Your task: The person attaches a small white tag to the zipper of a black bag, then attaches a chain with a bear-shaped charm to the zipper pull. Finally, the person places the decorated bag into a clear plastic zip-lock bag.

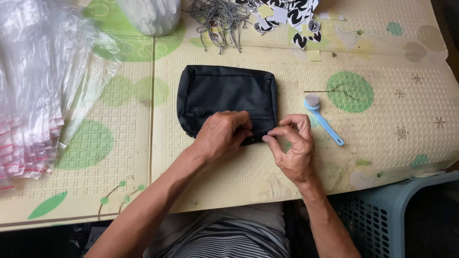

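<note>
One cream counter (239,167) with a raised square pattern and green round patches fills most of the view; a seam runs down it left of the middle. On its left side lies one loose heap of clear plastic bags (38,86) with red strips along their edges, too many and too overlapped to count. At the near right corner, below the counter's edge, stands one pale blue plastic basket (387,215) with a lattice wall. At the far edge, left of centre, sits one white rounded container (150,16), cut off by the frame.

In the middle of the counter lies one black pouch (224,98) with a mesh front and a zip across it. The left hand (222,136) rests on the pouch's near edge, its fingers (241,126) curled down and closed on the fabric by the zip. The right hand (294,145) sits just beside the pouch's near right corner, thumb and forefinger pinched on that corner, the other fingers loosely spread.

Far beyond the pouch lies one tangle of black-and-white cords (220,19), and to its right one scatter of black-and-white tags (291,16), not countable. Right of the pouch lies one small blue-handled brush (322,117) with a white head.
</note>
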